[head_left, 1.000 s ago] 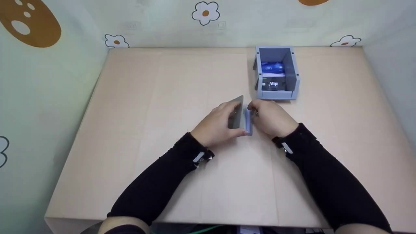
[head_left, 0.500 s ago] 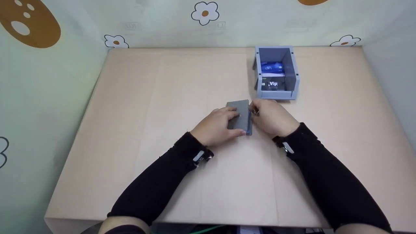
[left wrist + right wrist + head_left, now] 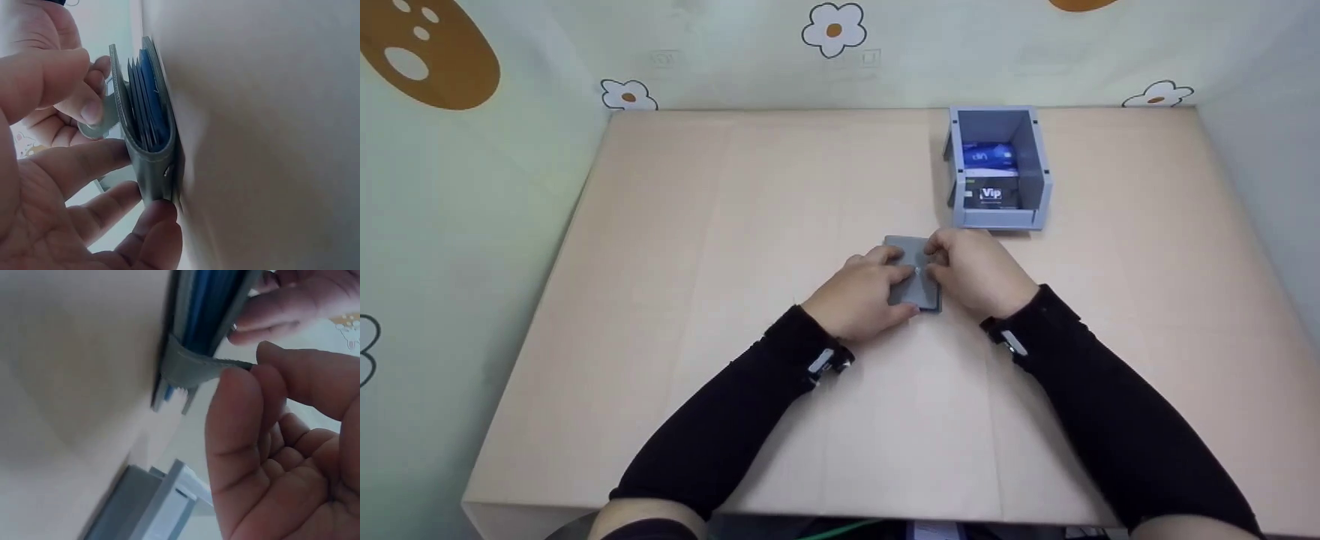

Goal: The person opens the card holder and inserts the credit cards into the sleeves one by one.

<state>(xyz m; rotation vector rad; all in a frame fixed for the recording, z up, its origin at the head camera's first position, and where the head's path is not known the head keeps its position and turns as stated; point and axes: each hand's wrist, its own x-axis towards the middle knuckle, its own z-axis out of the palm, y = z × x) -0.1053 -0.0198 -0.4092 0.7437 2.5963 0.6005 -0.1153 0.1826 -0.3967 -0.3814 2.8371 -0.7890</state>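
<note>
Evidently, a grey card wallet point(image 3: 915, 279) lying on the table point(image 3: 735, 300) is pressed shut between the left hand point(image 3: 859, 296) and right hand point(image 3: 979, 271), whose fingers pinch its closing strap point(image 3: 199, 365), best drawn squarely over; beyond stands a bin point(image 3: 997, 169).

A pale beige desk point(image 3: 675, 300) fills the head view, boxed in on three sides by pale green walls point(image 3: 472, 195). White flower decals point(image 3: 834, 30) with orange centres and a brown oval spot point(image 3: 427, 52) dot them. The light is soft and even.
</note>
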